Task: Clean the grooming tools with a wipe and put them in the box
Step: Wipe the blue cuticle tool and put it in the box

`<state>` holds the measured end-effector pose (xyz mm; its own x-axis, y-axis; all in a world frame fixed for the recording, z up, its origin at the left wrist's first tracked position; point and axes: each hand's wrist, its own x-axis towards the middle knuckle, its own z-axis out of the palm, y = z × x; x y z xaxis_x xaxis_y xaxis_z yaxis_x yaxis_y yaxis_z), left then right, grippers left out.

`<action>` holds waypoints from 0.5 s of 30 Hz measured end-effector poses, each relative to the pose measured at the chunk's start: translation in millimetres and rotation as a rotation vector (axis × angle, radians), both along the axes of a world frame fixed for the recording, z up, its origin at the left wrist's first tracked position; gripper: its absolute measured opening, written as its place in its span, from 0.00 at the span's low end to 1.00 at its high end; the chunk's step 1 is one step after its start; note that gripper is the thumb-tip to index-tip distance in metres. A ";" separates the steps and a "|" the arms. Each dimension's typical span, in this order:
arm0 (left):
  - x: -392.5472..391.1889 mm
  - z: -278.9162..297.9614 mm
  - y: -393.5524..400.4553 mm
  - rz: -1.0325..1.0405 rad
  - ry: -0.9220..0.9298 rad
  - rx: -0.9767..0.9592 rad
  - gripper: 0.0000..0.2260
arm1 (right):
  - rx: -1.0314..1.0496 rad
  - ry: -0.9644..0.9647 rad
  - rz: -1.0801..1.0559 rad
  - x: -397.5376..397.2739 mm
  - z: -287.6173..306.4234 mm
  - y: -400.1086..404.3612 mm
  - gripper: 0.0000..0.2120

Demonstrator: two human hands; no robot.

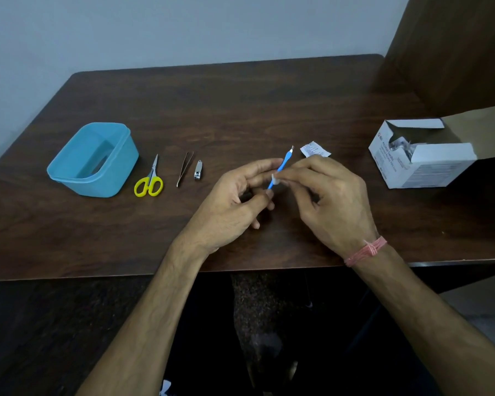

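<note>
Much of the wipe [275, 178] is swallowed by the fingers; only a small white fold shows, pressed against the blue-handled tool [280, 167], and how far it wraps around the handle is hard to say. The tool's lower end disappears behind the left hand [235, 204], and its thin metal tip pokes up clear of both hands, too fine to tell its shape. The print on the torn white sachet [315, 149] lying just behind the right hand [329, 201] cannot be read, and the white cardboard carton [420, 155] at the right, flaps open, shows only a grey jumble inside. The table [240, 110] is dark wood grain with a dull sheen. Towards the left stands the box [93, 160], smooth blue plastic, rounded corners, lidless, nothing visible inside. Beside it lie small scissors [149, 180] with glossy yellow loops, then slim metal tweezers [185, 168] and a stubby steel nail clipper [198, 169], each apart from the next. Both hands hover above the table near its front edge: the left grip is closed on the tool's handle, fingers curled round it, while the right grip pinches the wipe onto the handle with thumb and fingertips. A pink thread band [366, 250] circles the right wrist.
</note>
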<state>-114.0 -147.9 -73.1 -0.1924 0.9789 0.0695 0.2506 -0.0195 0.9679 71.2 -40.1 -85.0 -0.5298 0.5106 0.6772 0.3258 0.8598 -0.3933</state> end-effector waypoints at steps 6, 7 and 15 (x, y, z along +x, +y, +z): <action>-0.7 -0.7 0.6 -0.011 0.020 0.024 0.24 | 0.014 -0.039 0.080 1.2 3.6 -3.1 0.11; -0.8 -0.6 0.7 -0.010 0.019 0.026 0.24 | 0.016 -0.041 0.081 1.0 3.8 -3.4 0.12; 1.5 1.4 -0.5 -0.004 0.023 0.019 0.25 | -0.009 -0.037 0.048 0.9 7.2 -5.6 0.12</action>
<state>-112.5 -148.4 -71.7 -0.1866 0.9780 0.0928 0.2731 -0.0391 0.9612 72.0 -45.7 -77.9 -0.5783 0.4901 0.6523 0.2987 0.8711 -0.3897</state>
